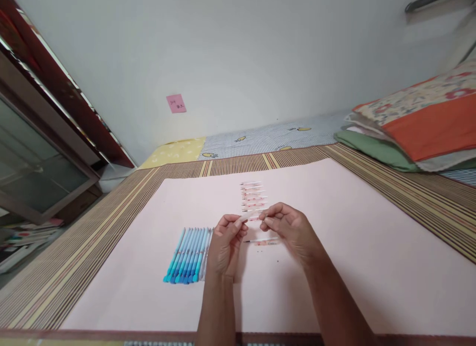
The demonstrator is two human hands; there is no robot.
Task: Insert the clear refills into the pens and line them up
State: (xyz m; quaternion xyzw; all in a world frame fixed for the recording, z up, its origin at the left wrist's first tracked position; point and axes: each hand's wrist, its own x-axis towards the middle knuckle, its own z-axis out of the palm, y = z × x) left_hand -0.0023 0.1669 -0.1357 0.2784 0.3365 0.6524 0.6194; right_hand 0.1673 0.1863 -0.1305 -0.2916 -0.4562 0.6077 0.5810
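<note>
while left hand (225, 244) and right hand (292, 232) pinch a pale tube (250, 215), contents unclear

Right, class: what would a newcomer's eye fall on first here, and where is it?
Most likely the row of blue pens on the pale pink sheet, left of the left hand, which pinches a slim whitish piece near the right hand. Next, perhaps, the orange flowered fabric on the right, then the pink note on the wall, left of centre.
</note>
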